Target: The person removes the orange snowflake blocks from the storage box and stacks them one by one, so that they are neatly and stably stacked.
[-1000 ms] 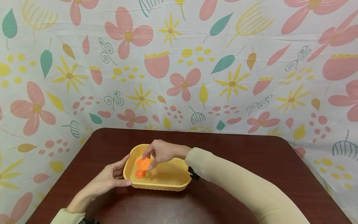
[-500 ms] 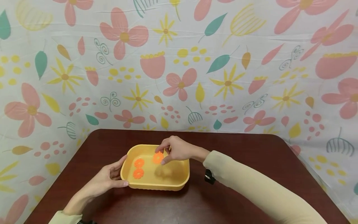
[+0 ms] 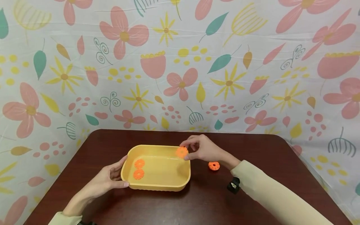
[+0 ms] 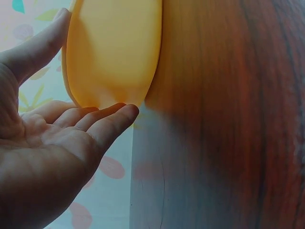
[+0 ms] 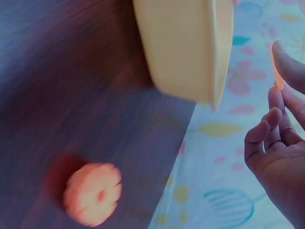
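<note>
A yellow tray (image 3: 157, 187) with rounded corners sits on the dark table. My left hand (image 3: 104, 181) holds its left end, thumb at the near corner and fingers along the side; the left wrist view shows those fingertips against the tray's end. Between thumb and fingertips, my right hand (image 3: 206, 150) pinches a thin orange flower-shaped disc (image 3: 182, 152) above the tray's far right corner. Two similar orange discs (image 3: 139, 168) lie inside the tray at the left. Right of the tray, a thicker orange flower-shaped piece (image 5: 94, 193) with a centre hole rests on the table.
The dark reddish-brown table (image 3: 168, 209) extends around the tray on all sides. Behind and beside it hangs a white cloth (image 3: 180, 78) printed with flowers and leaves. A black device (image 3: 233, 185) is strapped at my right wrist.
My right hand has carried the orange disc rightward from over the tray's left part to its right rim. The thicker orange piece now shows beside the forearm. My left hand keeps its hold.
</note>
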A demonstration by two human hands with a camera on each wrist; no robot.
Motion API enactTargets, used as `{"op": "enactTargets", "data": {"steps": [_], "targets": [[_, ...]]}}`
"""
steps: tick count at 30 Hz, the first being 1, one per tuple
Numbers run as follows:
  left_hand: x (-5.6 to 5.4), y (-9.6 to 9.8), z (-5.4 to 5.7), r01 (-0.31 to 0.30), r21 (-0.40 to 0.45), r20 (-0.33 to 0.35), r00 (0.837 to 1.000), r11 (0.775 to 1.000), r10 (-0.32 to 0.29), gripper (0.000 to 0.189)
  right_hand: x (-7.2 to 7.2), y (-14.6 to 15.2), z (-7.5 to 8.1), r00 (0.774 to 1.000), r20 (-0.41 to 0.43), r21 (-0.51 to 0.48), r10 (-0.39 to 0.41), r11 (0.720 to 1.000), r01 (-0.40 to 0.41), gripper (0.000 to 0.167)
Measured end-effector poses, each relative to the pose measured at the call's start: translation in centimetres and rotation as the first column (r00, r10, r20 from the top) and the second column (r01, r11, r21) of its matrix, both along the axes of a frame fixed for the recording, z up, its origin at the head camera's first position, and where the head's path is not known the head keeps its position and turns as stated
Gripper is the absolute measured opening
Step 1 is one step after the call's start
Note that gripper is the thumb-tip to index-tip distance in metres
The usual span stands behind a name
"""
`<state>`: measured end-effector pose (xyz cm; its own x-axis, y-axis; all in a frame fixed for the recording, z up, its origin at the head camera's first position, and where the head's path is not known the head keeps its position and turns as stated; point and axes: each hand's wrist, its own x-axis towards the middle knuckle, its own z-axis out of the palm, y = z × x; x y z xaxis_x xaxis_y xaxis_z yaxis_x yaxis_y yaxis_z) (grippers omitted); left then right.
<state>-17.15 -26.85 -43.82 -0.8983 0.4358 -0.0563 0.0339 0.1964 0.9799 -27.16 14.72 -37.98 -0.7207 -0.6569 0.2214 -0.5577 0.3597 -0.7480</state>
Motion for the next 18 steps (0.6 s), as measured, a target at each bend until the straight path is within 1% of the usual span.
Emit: {"op": "enactTargets", "data": {"steps": [5,12,14,18], "targets": [[0.0,0.0,0.0,0.013,0.010,-0.007,1.000,1.000,-0.013,0.104,0.7,3.2,-1.2,0.995,0.026,-0.015,-0.093,0.996,0.093,0.038],[0.0,-0.1,0.0,0.011,0.000,-0.012,1.000,1.000,-0.011,0.104,1.4,6.9,-2.8,0.982,0.031,-0.003,-0.186,0.982,0.186,0.040],[0.0,-0.1,0.0,0.008,0.000,-0.007,1.000,1.000,-0.008,0.103,1.6,7.6,-3.1,0.978,0.036,-0.001,-0.206,0.978,0.206,0.040],[0.0,0.0,0.0,0.013,0.009,-0.003,1.000,1.000,-0.013,0.103,1.8,9.0,-3.9,0.975,0.045,-0.010,-0.216,0.976,0.217,0.040]]}}
